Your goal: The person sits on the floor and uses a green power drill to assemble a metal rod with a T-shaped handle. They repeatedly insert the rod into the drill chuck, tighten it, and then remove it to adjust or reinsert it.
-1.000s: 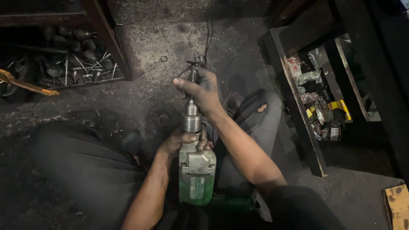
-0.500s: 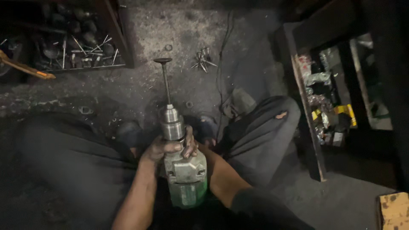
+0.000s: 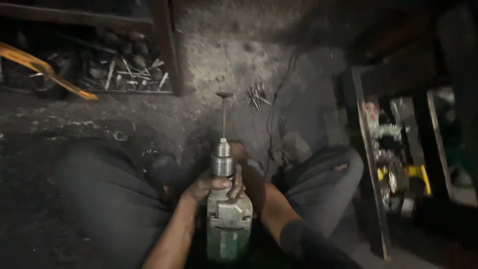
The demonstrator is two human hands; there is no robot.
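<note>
Gritty floor (image 3: 224,65), left hand (image 3: 211,185) gripping drill (image 3: 228,219)

The person sat with both knees spread wide, and a green electric drill (image 3: 228,226) stood upright between them. The left hand (image 3: 211,185) wrapped around the drill just below its metal chuck, fingers (image 3: 236,185) curled over the front, forearm bare and rising from below. The right forearm, sleeved near the elbow, reached in behind the drill; the right hand was hidden there, its grip unclear.
</note>
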